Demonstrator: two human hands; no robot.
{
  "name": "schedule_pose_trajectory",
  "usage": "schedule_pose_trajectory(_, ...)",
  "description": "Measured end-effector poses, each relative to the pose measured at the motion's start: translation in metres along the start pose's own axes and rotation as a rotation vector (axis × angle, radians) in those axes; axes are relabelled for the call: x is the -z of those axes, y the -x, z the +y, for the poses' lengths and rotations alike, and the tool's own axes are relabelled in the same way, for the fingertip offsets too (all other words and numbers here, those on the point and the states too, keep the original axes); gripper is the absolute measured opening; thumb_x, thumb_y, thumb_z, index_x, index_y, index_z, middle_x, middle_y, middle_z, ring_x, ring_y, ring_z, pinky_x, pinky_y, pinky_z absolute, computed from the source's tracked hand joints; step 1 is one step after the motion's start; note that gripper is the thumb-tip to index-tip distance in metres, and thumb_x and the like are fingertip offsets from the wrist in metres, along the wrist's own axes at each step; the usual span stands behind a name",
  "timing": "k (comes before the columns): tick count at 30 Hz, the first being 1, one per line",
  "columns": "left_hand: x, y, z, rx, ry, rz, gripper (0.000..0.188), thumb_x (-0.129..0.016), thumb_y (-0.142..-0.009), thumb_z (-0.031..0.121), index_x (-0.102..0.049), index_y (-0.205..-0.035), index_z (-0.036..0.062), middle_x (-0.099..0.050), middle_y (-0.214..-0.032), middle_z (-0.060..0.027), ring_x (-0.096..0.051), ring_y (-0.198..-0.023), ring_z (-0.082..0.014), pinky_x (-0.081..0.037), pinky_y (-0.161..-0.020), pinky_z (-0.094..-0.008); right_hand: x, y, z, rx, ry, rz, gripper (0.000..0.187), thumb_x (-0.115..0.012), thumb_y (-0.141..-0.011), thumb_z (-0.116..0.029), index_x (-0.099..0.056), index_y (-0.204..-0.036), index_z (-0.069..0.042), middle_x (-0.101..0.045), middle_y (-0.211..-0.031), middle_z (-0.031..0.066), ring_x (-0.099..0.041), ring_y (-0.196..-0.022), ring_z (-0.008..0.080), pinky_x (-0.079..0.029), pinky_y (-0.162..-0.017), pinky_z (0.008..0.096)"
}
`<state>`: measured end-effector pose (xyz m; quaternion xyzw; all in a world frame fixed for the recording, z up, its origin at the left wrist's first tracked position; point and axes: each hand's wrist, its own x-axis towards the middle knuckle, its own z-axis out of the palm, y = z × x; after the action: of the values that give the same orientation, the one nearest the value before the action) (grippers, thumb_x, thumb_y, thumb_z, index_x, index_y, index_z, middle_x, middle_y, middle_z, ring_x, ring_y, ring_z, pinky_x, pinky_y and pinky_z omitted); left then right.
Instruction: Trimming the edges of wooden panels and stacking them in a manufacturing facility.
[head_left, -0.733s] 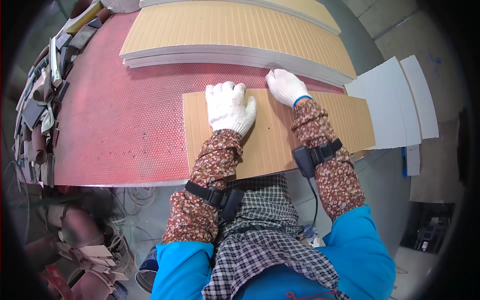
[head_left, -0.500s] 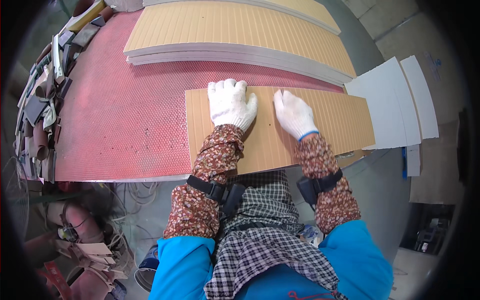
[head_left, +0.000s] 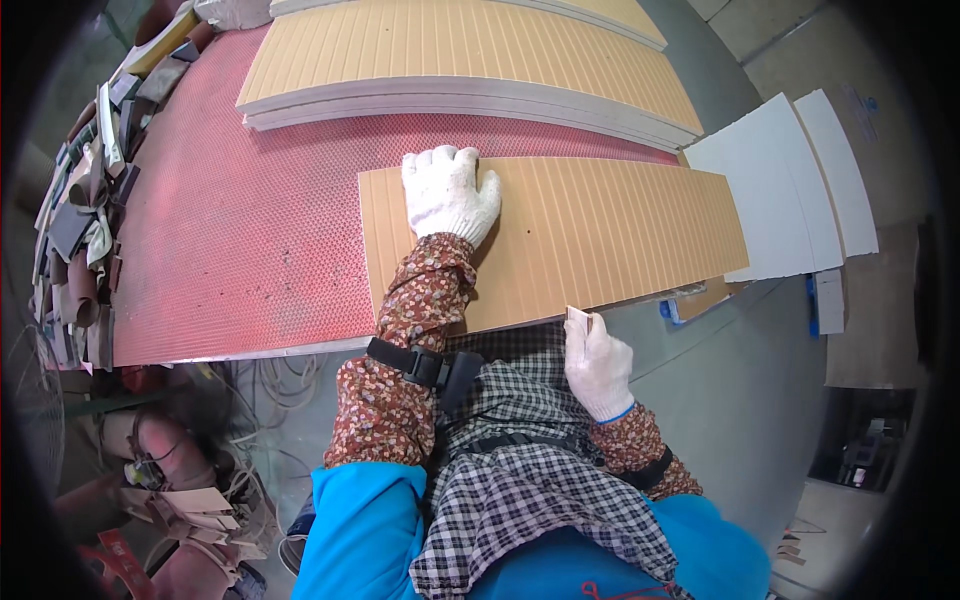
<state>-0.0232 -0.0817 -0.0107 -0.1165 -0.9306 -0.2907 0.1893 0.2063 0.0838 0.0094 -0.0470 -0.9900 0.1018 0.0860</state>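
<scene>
Here tan grooved panel (head_left: 590, 235) lies flat; left hand (head_left: 450, 192) spread on it; right hand (head_left: 597, 362) pinching small tan piece (head_left: 578, 320).

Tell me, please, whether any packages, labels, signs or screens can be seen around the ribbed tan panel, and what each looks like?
No package, sign or screen shows.
Blue tag or tape: small, at the near right edge of the tan panel; too small to tell if it is a label.
Faint blue marking: on the outer white sheet, far right; blurred.
</scene>
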Motion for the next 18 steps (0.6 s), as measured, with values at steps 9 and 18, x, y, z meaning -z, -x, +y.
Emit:
schedule_pose_trajectory(9, 0.001, 0.000, -0.002, 0.009, 0.005, -0.017, 0.031, -0.069, -0.088, 0.033, -0.075, -0.107, 0.0087, -0.070, -0.107, -0.0108, -0.061, -0.113, -0.0304, -0.037, -0.111, -0.0472, 0.005, -0.002, -0.015, -0.086, -0.060, -0.062, 0.032, -0.059, -0.105, -0.033, -0.061, -0.093, -0.003, -0.065, -0.058, 0.0176, -0.068, -0.054, 0.0372, -0.054, -0.051, 0.0481)
schedule_pose_trajectory(18, -0.001, 0.000, -0.001, -0.004, 0.003, 0.019, 0.027, -0.070, -0.087, 0.030, -0.074, -0.103, 0.0080, -0.069, -0.102, -0.0102, -0.061, -0.108, -0.0301, -0.038, -0.110, -0.0476, 0.020, -0.033, -0.020, 0.171, 0.158, -0.153, 0.020, -0.054, -0.106, -0.025, -0.062, -0.105, -0.006, -0.066, -0.083, 0.0146, -0.070, -0.060, 0.0350, -0.056, -0.051, 0.0485)
